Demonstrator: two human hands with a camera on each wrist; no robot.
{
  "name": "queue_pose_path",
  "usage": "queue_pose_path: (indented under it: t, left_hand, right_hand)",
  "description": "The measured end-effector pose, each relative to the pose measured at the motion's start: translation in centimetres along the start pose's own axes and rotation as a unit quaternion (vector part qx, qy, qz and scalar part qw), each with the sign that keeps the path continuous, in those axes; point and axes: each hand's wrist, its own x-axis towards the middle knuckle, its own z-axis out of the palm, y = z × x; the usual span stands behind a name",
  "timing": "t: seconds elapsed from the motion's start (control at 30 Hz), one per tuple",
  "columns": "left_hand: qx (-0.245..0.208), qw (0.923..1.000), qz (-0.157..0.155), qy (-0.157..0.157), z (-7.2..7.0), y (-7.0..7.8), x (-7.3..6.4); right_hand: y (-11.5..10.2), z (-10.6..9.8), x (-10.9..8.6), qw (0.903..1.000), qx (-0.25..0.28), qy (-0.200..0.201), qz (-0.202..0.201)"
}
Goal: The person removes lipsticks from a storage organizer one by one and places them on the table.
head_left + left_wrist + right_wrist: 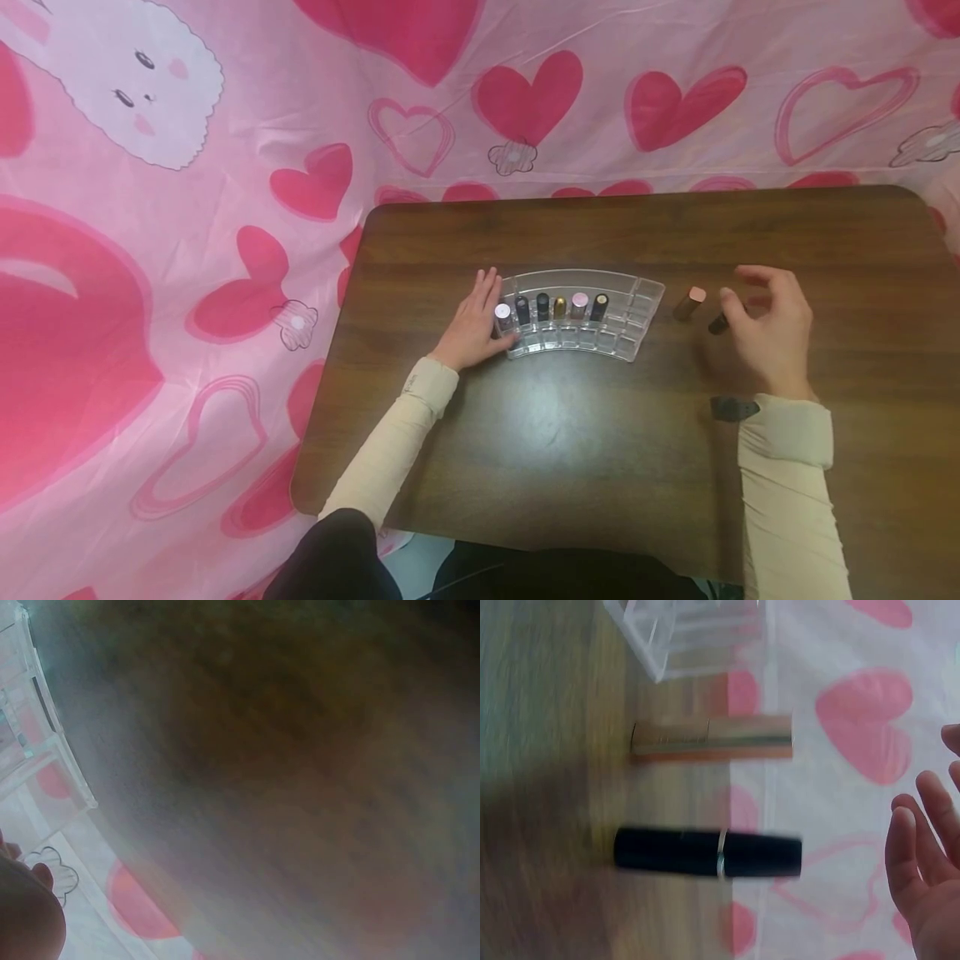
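Note:
My left hand (472, 327) rests against the left end of a clear, curved lipstick organizer (585, 278), fingers straight along its side and thumb at the front corner. Several lipsticks stand in one of its rows, among them a white-topped one (503, 315), a gold one (560, 307) and a pink-topped one (579, 305). To the organizer's right, a rose-gold lipstick (712, 739) stands upright on the table. Beside it stands a black lipstick (675, 852) with a thin metallic band. Near the black one, my right hand (776, 333) hovers with loosely bent fingers, apart from it in the right wrist view.
The brown wooden table (540, 475) has rounded corners. Behind it and to the left hangs pink cloth (322, 100) printed with hearts. Organizer compartments at the front and right end hold no lipsticks. Most of the left wrist view is blurred.

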Motion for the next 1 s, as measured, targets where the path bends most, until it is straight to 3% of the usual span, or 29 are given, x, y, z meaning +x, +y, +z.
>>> queue_pose_path:
  t: [0.23, 0.53, 0.73, 1.0]
  left_hand:
    - [-0.004, 1.0, -0.005, 0.002, 0.1, 0.1, 0.0]
    - [-0.009, 0.9999, -0.005, 0.007, 0.0, 0.1, 0.0]
    - [-0.012, 0.9999, -0.007, 0.007, 0.1, 0.1, 0.0]
    - [-0.008, 0.9999, -0.01, 0.005, 0.2, 0.1, 0.0]
  right_hand:
    - [-1.3, 2.1, -0.5, 0.9979, 0.034, -0.029, -0.046]
    - [-2.5, 5.1, -1.2, 0.9869, 0.029, -0.132, -0.088]
    - [-3.0, 7.0, -1.8, 0.973, 0.029, -0.214, -0.082]
    - [-3.1, 8.7, -2.2, 0.9617, 0.004, -0.267, -0.062]
